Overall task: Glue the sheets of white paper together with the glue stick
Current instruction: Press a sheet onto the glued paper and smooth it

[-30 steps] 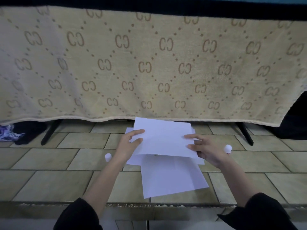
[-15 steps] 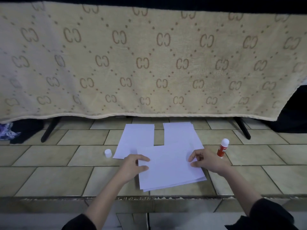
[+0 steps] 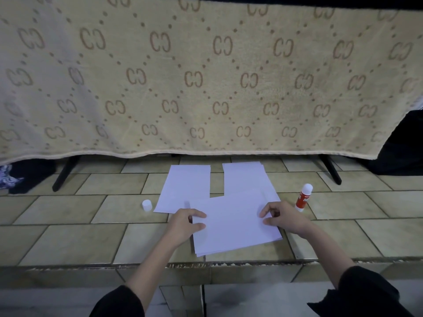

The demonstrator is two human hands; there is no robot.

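Observation:
A stack of white sheets (image 3: 235, 223) lies on the tiled floor in front of me. My left hand (image 3: 185, 225) pinches its left edge and my right hand (image 3: 281, 217) pinches its right edge. Two more white sheets lie behind it, one at the left (image 3: 185, 186) and one at the right (image 3: 245, 177). A red glue stick (image 3: 303, 197) stands upright just right of my right hand, uncapped. Its white cap (image 3: 147, 205) stands on the floor to the left of the papers.
A beige patterned blanket (image 3: 206, 76) hangs over a black-legged stand (image 3: 64, 175) right behind the papers. Dark clothing (image 3: 27, 177) lies at the far left. A step edge (image 3: 206, 264) runs across just below the stack.
The sheet I held raised a second ago now lies on the near stack. Both hands came down toward me with it and have stayed on its edges since.

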